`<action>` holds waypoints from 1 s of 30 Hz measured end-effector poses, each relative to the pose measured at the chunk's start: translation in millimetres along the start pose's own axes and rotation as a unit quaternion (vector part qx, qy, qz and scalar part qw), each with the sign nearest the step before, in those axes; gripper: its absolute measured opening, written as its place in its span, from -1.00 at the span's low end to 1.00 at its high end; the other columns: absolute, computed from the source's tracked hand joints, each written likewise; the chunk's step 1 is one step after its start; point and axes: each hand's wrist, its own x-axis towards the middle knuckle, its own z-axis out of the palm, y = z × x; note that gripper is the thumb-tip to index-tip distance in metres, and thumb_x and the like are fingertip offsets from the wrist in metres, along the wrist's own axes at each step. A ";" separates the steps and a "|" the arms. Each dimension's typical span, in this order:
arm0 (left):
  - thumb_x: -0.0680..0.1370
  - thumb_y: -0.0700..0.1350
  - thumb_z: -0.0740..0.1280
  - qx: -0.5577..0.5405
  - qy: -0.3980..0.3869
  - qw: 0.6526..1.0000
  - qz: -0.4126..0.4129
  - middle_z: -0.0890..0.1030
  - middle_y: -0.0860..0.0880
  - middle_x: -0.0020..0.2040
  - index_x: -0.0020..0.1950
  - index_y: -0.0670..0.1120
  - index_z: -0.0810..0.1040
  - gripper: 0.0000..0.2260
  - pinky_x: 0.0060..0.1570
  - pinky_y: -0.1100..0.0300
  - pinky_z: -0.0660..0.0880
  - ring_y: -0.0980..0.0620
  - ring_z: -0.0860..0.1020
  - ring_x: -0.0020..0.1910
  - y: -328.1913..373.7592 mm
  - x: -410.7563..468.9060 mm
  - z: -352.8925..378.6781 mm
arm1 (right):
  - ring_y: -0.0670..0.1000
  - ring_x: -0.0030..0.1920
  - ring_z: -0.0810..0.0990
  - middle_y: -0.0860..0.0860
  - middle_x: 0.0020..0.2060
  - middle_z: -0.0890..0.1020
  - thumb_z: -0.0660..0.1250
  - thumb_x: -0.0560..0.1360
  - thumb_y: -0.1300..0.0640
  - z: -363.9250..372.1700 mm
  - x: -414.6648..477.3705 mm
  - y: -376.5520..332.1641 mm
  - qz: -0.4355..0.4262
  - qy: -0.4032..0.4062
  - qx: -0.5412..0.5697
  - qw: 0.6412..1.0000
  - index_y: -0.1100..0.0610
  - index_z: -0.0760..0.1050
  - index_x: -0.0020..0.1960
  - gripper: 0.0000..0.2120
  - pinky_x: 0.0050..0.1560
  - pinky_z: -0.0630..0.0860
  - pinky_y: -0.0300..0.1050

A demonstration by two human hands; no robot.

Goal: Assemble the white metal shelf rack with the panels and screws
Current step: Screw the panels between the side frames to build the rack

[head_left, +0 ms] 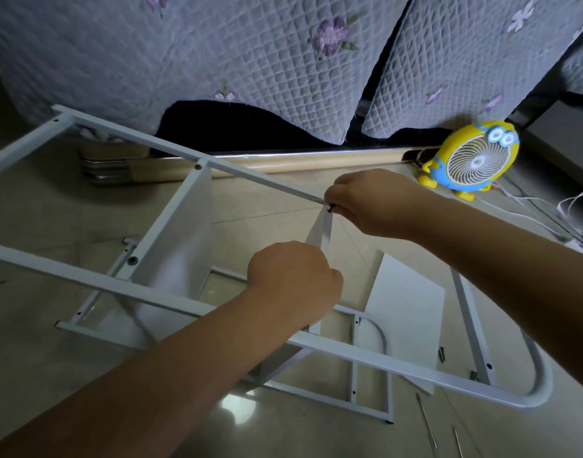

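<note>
A white metal side frame [95, 282] lies across the view, above a second frame [371, 396] on the floor. One white panel [181, 246] stands fixed between them at the left. A second white panel [323, 234] stands in the middle, and my left hand [293, 282] grips its near edge. My right hand [376, 203] pinches a small black screw [331, 208] at the far rail, right at that panel's top corner.
A loose white panel [409, 312] lies on the tiled floor at the right, with dark screws [442, 353] and thin rods [427, 421] near it. A yellow cartoon fan [475, 161] with white cables stands by the bed, which a quilted grey cover [217, 54] drapes.
</note>
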 end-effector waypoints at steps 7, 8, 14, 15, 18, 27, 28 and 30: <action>0.56 -0.04 0.10 -0.001 0.005 1.000 0.006 0.40 -0.01 -0.39 -0.39 -0.10 0.31 -0.67 -0.43 0.27 0.24 0.09 0.36 -0.40 0.7 -1.3 0.2 | 0.08 -0.14 0.47 0.04 -0.15 0.49 0.04 0.60 0.14 3.6 3.6 -1.6 0.013 -0.043 -0.069 0.997 0.17 0.37 0.17 -0.78 -0.38 0.19 -0.17; 0.56 -0.05 0.10 -0.004 0.005 1.000 0.005 0.38 -0.01 -0.40 -0.40 -0.11 0.29 -0.67 -0.43 0.26 0.22 0.09 0.34 -0.41 0.8 -1.1 -0.3 | 0.07 -0.20 0.43 0.02 -0.27 0.43 0.04 0.60 0.13 4.7 3.9 -3.5 0.040 -0.050 -0.045 0.997 0.18 0.40 0.08 -0.80 -0.37 0.20 -0.17; 0.56 -0.05 0.10 -0.015 -0.005 1.000 0.002 0.32 -0.01 -0.43 -0.43 -0.10 0.25 -0.64 -0.44 0.27 0.20 0.10 0.29 -0.44 -0.5 -1.3 -0.7 | 0.06 -0.25 0.40 -0.01 -0.41 0.32 0.04 0.61 0.15 10.1 13.4 -13.7 0.155 -0.079 0.083 0.981 0.16 0.21 -0.37 -0.63 -0.26 0.34 -0.15; 0.56 -0.05 0.10 -0.015 -0.003 1.000 0.001 0.32 -0.01 -0.44 -0.43 -0.10 0.25 -0.64 -0.45 0.27 0.19 0.10 0.29 -0.45 -0.5 -0.9 -0.9 | 0.05 -0.27 0.40 -0.01 -0.40 0.31 0.02 0.62 0.12 9.0 12.9 -13.1 0.147 -0.077 0.074 0.983 0.17 0.21 -0.32 -0.66 -0.26 0.34 -0.15; 0.57 -0.03 0.09 -0.008 -0.002 1.000 0.002 0.35 -0.01 -0.42 -0.41 -0.10 0.29 -0.64 -0.42 0.28 0.23 0.11 0.33 -0.43 -0.6 -0.2 -0.3 | 0.00 -0.31 0.34 -0.04 -0.33 0.33 0.05 0.61 0.02 2.9 6.2 -8.1 0.077 -0.044 0.027 0.996 0.12 0.25 -0.08 -0.81 -0.34 0.25 -0.14; 0.58 -0.02 0.08 -0.009 0.007 1.000 0.015 0.38 0.00 -0.39 -0.39 -0.09 0.31 -0.66 -0.31 0.26 0.33 0.09 0.38 -0.37 -0.1 -4.0 2.9 | 0.04 -0.21 0.37 0.04 -0.21 0.44 -0.02 0.63 0.08 10.8 2.4 -2.8 0.004 -0.035 -0.032 0.999 0.18 0.31 0.11 -0.78 -0.24 0.23 -0.14; 0.58 -0.02 0.08 -0.005 0.004 1.000 0.018 0.39 -0.01 -0.38 -0.38 -0.09 0.32 -0.65 -0.31 0.26 0.34 0.09 0.39 -0.36 0.4 -3.8 2.6 | 0.05 -0.23 0.39 0.00 -0.30 0.39 -0.03 0.63 0.06 13.2 2.8 -3.7 0.021 -0.032 -0.022 0.999 0.19 0.32 0.10 -0.76 -0.25 0.23 -0.14; 0.59 0.00 0.08 0.004 -0.001 1.000 0.019 0.42 -0.01 -0.36 -0.37 -0.08 0.35 -0.65 -0.29 0.26 0.36 0.08 0.43 -0.32 0.9 -4.7 2.2 | 0.03 -0.28 0.35 0.00 -0.31 0.39 -0.02 0.63 0.05 15.0 4.0 -6.7 0.060 -0.030 0.006 0.998 0.20 0.34 0.11 -0.73 -0.29 0.22 -0.16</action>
